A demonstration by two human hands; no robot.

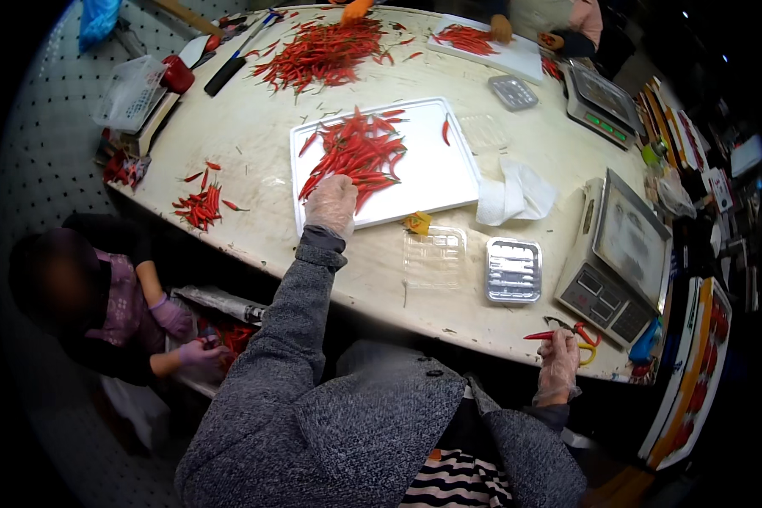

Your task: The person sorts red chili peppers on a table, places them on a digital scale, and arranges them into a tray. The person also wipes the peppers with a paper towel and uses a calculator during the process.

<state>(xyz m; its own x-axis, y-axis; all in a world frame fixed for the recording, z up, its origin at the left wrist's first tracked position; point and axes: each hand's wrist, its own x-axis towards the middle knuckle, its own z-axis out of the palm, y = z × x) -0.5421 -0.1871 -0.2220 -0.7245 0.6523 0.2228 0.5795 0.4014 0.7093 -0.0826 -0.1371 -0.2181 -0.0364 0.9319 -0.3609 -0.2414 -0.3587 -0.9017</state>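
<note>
My left hand (332, 204), in a clear plastic glove, rests at the lower left of a heap of red chili peppers (359, 149) on a white foam tray (432, 178). Its fingertips are among the peppers; whether they grip one cannot be told. My right hand (557, 355), gloved alike, holds a single red chili pepper (538, 335) near the table's front edge, beside scissors (587, 346) with red and yellow handles. Between the hands lie a clear plastic container (434, 257), a stack of clear plastic trays (514, 270) and a crumpled white paper towel (514, 193).
Two digital scales (632, 247) (602, 105) stand at the right. A large chili pile (324, 51) lies at the back, a small one (200, 206) at the left. Co-workers' hands (357, 9) (500, 28) are across the table; another person (117, 298) sits close at the left.
</note>
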